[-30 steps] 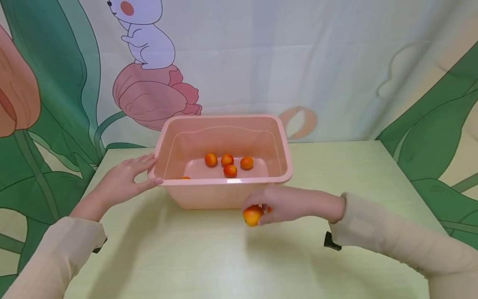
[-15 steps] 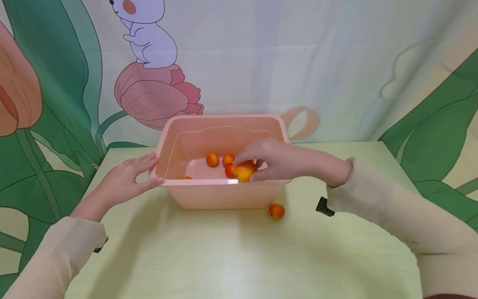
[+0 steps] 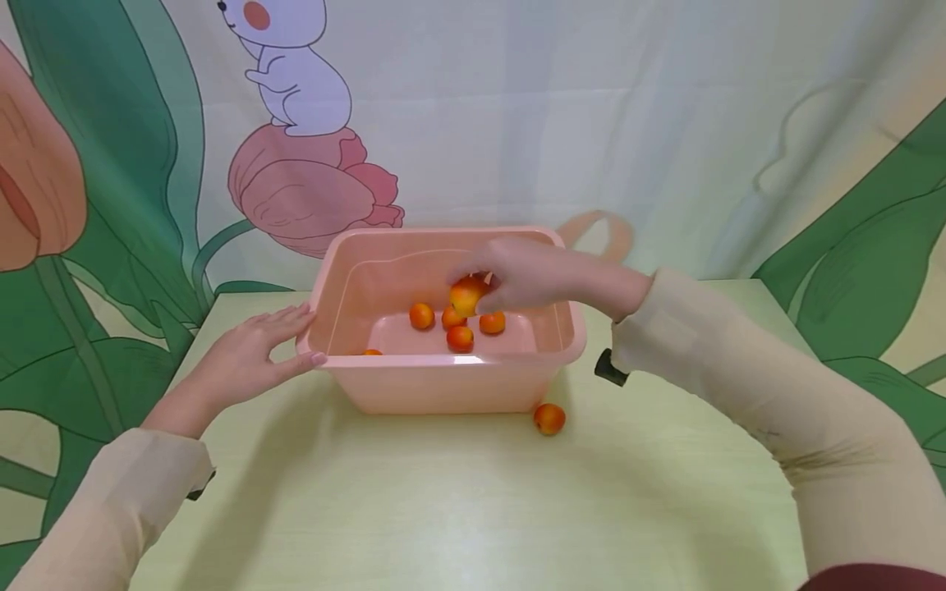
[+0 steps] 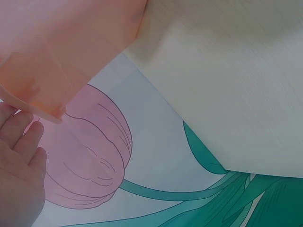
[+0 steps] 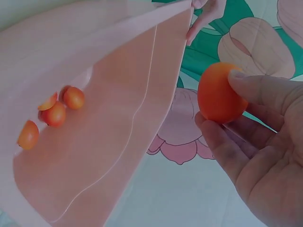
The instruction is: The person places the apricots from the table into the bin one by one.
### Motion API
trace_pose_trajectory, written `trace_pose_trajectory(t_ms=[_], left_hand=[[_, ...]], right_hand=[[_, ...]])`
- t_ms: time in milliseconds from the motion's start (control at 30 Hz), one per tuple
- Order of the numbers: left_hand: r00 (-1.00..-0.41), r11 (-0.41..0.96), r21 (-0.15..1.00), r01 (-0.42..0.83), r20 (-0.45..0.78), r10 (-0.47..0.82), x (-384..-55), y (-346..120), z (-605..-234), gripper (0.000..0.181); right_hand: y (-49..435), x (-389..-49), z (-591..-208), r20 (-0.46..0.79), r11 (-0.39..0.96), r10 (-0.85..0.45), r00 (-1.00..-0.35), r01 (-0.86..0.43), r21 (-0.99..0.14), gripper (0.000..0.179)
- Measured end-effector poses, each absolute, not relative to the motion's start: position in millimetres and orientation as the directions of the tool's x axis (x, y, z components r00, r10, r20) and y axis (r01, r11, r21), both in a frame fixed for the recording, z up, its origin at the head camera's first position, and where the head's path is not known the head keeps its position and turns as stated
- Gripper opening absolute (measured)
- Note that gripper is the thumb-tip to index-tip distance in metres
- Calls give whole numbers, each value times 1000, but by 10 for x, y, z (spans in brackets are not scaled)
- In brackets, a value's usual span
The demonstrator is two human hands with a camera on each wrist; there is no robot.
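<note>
My right hand [image 3: 510, 279] pinches a round orange-yellow fruit [image 3: 466, 296] between thumb and fingertips over the pink plastic tub [image 3: 443, 386]. In the right wrist view the same fruit [image 5: 218, 92] looks orange-red and smooth, held clear of the tub's wall. Several similar fruits, one of them a red-orange fruit [image 3: 460, 338], lie on the tub's floor. My left hand [image 3: 247, 357] rests at the tub's left rim, fingers extended along the side and thumb at the near corner. In the left wrist view its fingertips [image 4: 32, 135] are right at the rim.
One more orange-red fruit [image 3: 549, 419] lies on the pale green table [image 3: 414, 501], by the tub's near right corner. Behind the tub hangs a printed curtain [image 3: 473, 123] with flowers, leaves and a white animal.
My right hand has lifted the fruit from in front of the tub, up over its near rim and inside. The fruit left on the table has come into full view. The left hand stays put.
</note>
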State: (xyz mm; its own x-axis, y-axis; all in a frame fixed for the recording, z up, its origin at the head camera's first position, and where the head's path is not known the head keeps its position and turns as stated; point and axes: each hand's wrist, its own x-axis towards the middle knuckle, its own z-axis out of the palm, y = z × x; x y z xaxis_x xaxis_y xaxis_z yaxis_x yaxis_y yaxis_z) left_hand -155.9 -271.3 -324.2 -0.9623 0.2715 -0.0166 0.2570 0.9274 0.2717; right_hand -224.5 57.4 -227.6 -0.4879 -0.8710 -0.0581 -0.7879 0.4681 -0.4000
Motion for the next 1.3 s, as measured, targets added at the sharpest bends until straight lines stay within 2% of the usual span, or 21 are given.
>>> trace_pose_trajectory(t_ms=[200, 600, 1067, 1300], left_hand=[[-959, 927, 266, 266, -20, 281, -1552, -2715, -3223, 75], [-960, 926, 268, 265, -15, 279, -1557, -2717, -3237, 76], [-962, 925, 279, 259, -14, 274, -1539, -2724, -3238, 75], [-961, 924, 273, 266, -2, 278, -1535, -2724, -3267, 74]], right_hand=[[499, -2356, -2286, -134, 553, -823, -552, -724, -413, 26], [354, -2640, -2352, -182, 614, -778, -601, -665, -425, 36], [250, -2885, -2463, -218, 677, -716, -663, -584, -448, 38], [203, -3028, -2563, -223, 685, -707, -671, -572, -451, 36]])
